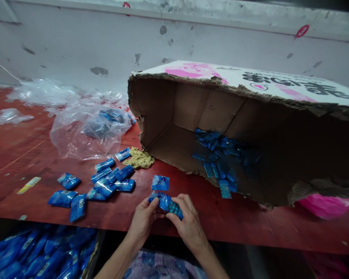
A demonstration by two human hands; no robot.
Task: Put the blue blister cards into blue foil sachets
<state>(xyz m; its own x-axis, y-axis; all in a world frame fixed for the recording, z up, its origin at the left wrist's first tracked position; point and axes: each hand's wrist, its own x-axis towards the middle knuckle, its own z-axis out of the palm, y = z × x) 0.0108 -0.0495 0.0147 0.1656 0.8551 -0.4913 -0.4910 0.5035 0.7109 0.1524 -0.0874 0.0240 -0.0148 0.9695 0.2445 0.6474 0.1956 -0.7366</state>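
Near the table's front edge, my left hand (142, 219) is closed on a small blue plastic wrapper (164, 202). My right hand (190, 223) pinches a blue pack with rounded bumps (176, 210), its near end at the wrapper's mouth. How far the pack sits inside the wrapper I cannot tell. Just beyond my fingers lies a flat blue wrapper (160, 183). Several filled blue packets (107, 185) lie in a loose pile to the left. More bumpy blue packs (213, 145) are scattered inside a cardboard box (157, 143) lying on its side.
A crumpled yellow cloth (139, 158) touches the box's corner. Clear plastic bags (72, 131) lie at the back left of the red table (26, 155). Below the edge at left, a container holds many blue packets (40, 252). Pink plastic (327, 205) shows at right.
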